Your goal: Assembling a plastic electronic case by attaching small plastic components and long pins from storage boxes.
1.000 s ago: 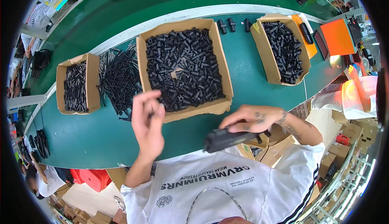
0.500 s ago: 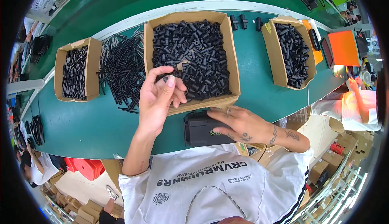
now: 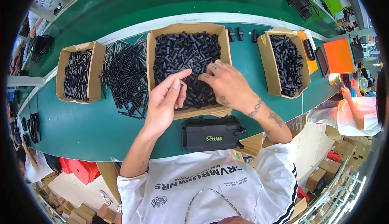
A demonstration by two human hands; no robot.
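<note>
Both hands are over a cardboard box point(image 3: 151, 62) of black plastic fittings point(image 3: 186, 51). My left hand point(image 3: 164, 104) hovers at its near left side, index finger stretched forward, thumb against the other curled fingers; what they hold, if anything, is hidden. My right hand point(image 3: 231, 84) reaches over the box's right side, its bent fingers together at the fittings. Its fingertips are partly hidden, so I cannot make out what is in them. Right in front of the box a closed black plastic case point(image 3: 208, 135) with a green mark lies on the green table point(image 3: 89, 130).
Left of the box lies a pile of thin black rods point(image 3: 125, 76), with a smaller carton point(image 3: 96, 70) of rods beyond. A carton point(image 3: 265, 68) of fittings stands at the right. Several loose fittings point(image 3: 240, 33) stand at the back. A co-worker point(image 3: 356, 112) sits at far right.
My right hand has left the black case and moved up and forward to the fittings in the box. My left hand stays near the box's left side, its index finger now straighter.
</note>
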